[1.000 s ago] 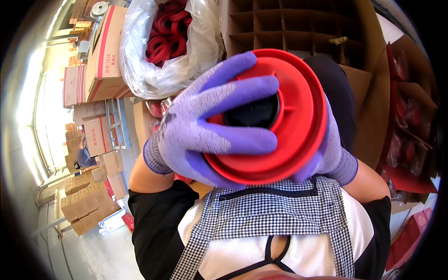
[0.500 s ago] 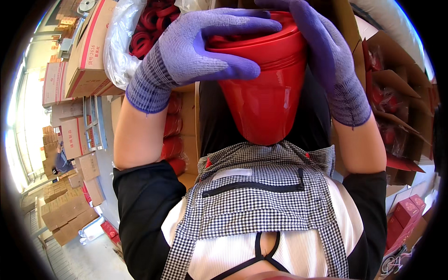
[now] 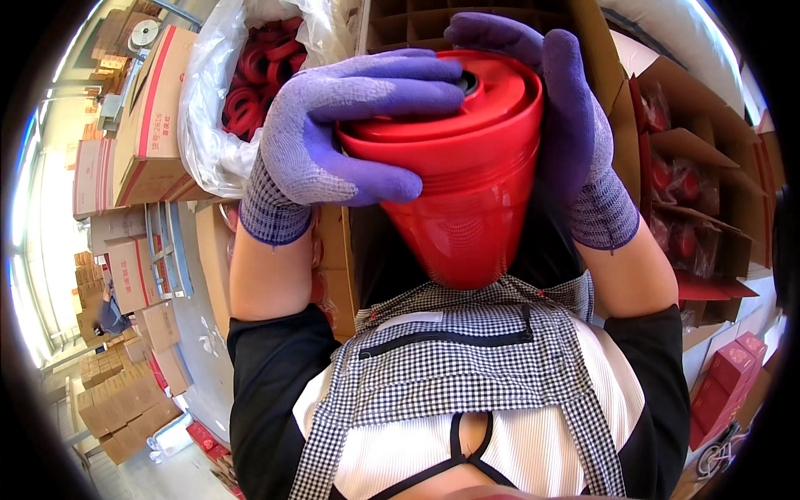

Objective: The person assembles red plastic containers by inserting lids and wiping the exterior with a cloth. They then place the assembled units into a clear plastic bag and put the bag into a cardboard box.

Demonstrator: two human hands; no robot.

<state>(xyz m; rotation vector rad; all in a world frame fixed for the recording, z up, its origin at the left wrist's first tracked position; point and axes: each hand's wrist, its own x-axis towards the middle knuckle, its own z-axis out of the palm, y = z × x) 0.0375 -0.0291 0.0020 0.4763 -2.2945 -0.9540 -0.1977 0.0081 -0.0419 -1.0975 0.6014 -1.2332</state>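
1. Right now I've got the red cone-shaped part [image 3: 467, 175] up in front of my chest, clasped from both sides, wide end at the top and narrow end pointing down toward my checked apron [image 3: 467, 367] at 6 o'clock.
2. My left hand [image 3: 350, 137] is at 9 o'clock of the cone, in a purple glove, fingers curled across the flat red cap [image 3: 450, 108] on top and thumb pressed against the side wall below the rim. It is closed round the part, not wide open.
3. My right hand [image 3: 567, 125] sits at 3 o'clock, palm flat on the side wall, fingers reaching up over the rim at 12 o'clock. It's wrapped on as well.
4. The long axis runs roughly 12 to 6, tipped a little so the cap faces me. A dark hole [image 3: 468, 81] shows in the middle of the cap, just past my left fingertips.
5. Both hands touch the cone; the left covers more of the cap, the right more of the wall.
6. Around: a clear bag of red rings [image 3: 250, 75] at 10 o'clock, a cardboard divider grid [image 3: 400, 21] at 12, open cartons with wrapped red parts [image 3: 675, 183] at 3, stacked boxes [image 3: 133, 125] at 9.
7. Nothing stands between my hands and the cone; the bag lies just beyond my left knuckles.
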